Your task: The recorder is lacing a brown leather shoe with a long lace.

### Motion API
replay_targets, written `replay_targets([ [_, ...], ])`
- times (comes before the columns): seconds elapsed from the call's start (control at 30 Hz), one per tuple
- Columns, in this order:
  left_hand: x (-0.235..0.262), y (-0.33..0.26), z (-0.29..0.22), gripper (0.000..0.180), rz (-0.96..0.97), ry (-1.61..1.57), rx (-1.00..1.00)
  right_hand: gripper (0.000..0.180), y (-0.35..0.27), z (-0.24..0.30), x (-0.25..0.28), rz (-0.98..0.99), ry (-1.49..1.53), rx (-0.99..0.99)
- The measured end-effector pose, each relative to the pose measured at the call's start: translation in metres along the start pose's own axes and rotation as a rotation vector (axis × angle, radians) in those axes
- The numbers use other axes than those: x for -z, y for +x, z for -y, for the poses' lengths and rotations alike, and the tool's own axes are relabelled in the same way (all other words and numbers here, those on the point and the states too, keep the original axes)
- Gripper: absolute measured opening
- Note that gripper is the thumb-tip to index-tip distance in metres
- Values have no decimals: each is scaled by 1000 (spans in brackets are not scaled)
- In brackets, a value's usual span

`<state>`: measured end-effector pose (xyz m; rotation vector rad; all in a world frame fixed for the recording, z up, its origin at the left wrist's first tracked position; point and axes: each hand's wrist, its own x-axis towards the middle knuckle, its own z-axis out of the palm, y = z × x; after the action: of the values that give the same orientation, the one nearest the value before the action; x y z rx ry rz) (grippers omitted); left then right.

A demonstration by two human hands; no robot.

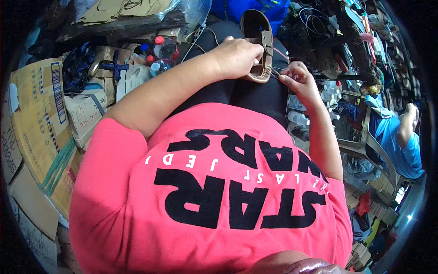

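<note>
A brown sandal point(256, 27) with a strap and buckle lies lengthwise on my lap, which is covered by black trousers point(255, 93). My left hand point(236, 57) grips its near end from the left. My right hand point(295, 76) is just right of that end, fingers pinched on a thin thread point(275, 69) stretched to the sandal's edge. Whether a needle is in the fingers is too small to tell. My pink shirt point(210, 192) fills the lower half of the view.
Cardboard boxes point(41, 123) are stacked at my left. Plastic bottles with red and blue caps point(162, 52) stand beside them. Clear bottles point(299, 118) sit at my right. A person in a blue shirt point(401, 141) sits on a chair at far right. Cluttered shoe parts and wires fill the back.
</note>
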<state>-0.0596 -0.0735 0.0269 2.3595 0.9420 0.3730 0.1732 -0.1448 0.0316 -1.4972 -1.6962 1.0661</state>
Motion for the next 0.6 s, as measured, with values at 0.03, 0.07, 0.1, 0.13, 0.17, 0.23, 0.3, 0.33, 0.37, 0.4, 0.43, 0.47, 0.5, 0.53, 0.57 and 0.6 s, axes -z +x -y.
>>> replay_targets([
  [0.03, -1, 1, -1, 9, 1, 1, -2, 13, -5, -9, 8, 41, 11, -105],
  [0.07, -2, 2, -2, 10, 1, -27, -35, 12, -10, -12, 13, 80, 23, -213],
  [0.1, -3, 3, -2, 12, 2, -54, -69, 11, -18, -14, 17, 60, 165, -227],
  [0.13, -1, 4, -2, 12, 7, -53, -73, 12, -17, -14, 26, 71, 89, -88],
  [0.17, 3, 5, -6, 12, 41, -41, -73, 13, -15, -11, 30, 26, 119, -96],
  [0.23, 3, 3, -8, 13, 83, -29, -80, 14, -6, -7, 34, -23, 172, -140],
  [0.3, 1, 4, -5, 13, 76, -72, -43, 19, -3, -13, 29, -16, 132, -171],
  [0.33, 1, 5, -4, 13, 82, -69, -55, 22, -5, -14, 24, 19, 160, -206],
  [0.37, 0, 3, -5, 13, 79, -95, -45, 23, -9, -8, 19, 59, 50, -172],
  [0.4, -1, 3, -5, 13, 77, -122, -35, 18, -13, -8, 10, 32, 111, -169],
  [0.43, -4, 4, -3, 13, 33, -128, -59, 15, -12, -17, 5, 12, 80, -137],
  [0.47, -3, 4, -3, 13, 36, -125, -60, 13, -11, -18, 0, -6, 50, -102],
  [0.5, -3, 3, -3, 13, 16, -77, -95, 13, -13, -16, 1, -9, 54, -102],
  [0.53, -2, 3, -4, 13, -5, -29, -132, 11, -17, -12, 5, 2, 173, -149],
  [0.57, -1, 3, -5, 13, 3, -26, -137, 10, -18, -7, 9, 8, 295, -197],
  [0.6, 1, 3, -6, 12, 13, 4, -135, 9, -20, -8, 16, -4, 294, -210],
])
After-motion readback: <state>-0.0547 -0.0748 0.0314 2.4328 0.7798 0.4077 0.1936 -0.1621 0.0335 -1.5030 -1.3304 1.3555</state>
